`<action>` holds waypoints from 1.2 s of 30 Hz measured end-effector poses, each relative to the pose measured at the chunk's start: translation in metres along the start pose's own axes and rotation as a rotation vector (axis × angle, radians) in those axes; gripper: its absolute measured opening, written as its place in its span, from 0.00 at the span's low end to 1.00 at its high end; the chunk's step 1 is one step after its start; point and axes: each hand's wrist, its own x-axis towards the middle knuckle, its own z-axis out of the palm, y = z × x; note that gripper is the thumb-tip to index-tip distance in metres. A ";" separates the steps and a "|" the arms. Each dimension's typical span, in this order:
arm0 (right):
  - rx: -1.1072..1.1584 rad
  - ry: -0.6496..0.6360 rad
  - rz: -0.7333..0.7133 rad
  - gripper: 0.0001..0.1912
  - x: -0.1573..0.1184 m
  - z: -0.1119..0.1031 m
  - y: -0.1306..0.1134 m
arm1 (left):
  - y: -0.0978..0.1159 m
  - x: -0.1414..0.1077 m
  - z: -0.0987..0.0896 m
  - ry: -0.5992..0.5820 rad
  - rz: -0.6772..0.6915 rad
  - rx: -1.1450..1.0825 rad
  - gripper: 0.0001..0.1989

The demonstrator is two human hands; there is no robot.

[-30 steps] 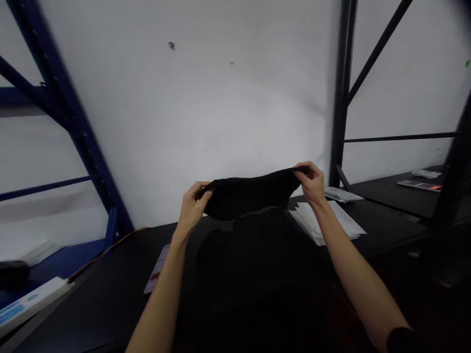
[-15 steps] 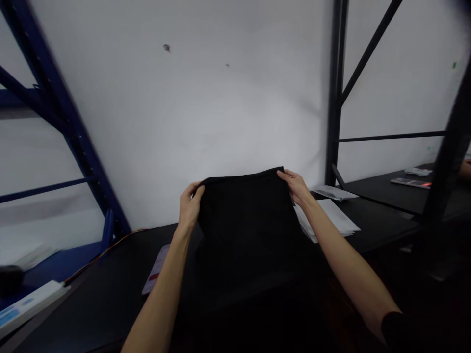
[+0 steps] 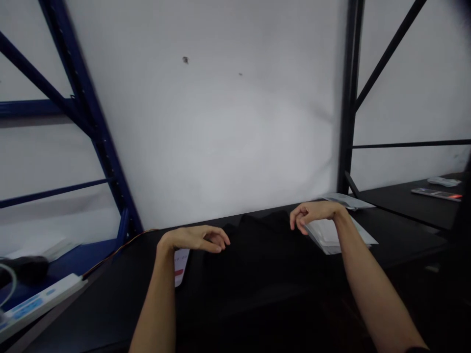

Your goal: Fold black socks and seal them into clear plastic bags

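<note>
A black cloth (image 3: pixel 257 245) lies spread and rumpled on the black tabletop (image 3: pixel 106 294), and its outline is hard to make out against the dark surface. At the cloth's left edge is my left hand (image 3: pixel 200 239), fingers loosely curled and apart, with nothing in them. Over the far right side of the cloth hangs my right hand (image 3: pixel 312 213), wrist bent, fingers apart and drooping, also holding nothing. Whether either hand's fingertips touch the fabric I cannot tell.
Beside my left wrist lies a phone (image 3: pixel 180 267). White bags (image 3: pixel 331 235) are stacked beneath my right forearm. A power strip (image 3: pixel 40 299) sits at the left. Blue (image 3: pixel 99 127) and black (image 3: pixel 349 98) rack posts flank the white wall. Another phone (image 3: pixel 436 194) lies far right.
Both hands have let go of the cloth's raised top edge. The cloth has dropped onto the table. My hands have come down, and the view has shifted slightly left.
</note>
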 end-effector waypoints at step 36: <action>-0.231 0.132 0.052 0.16 0.020 0.043 0.026 | 0.022 0.025 0.022 -0.344 -0.113 0.127 0.12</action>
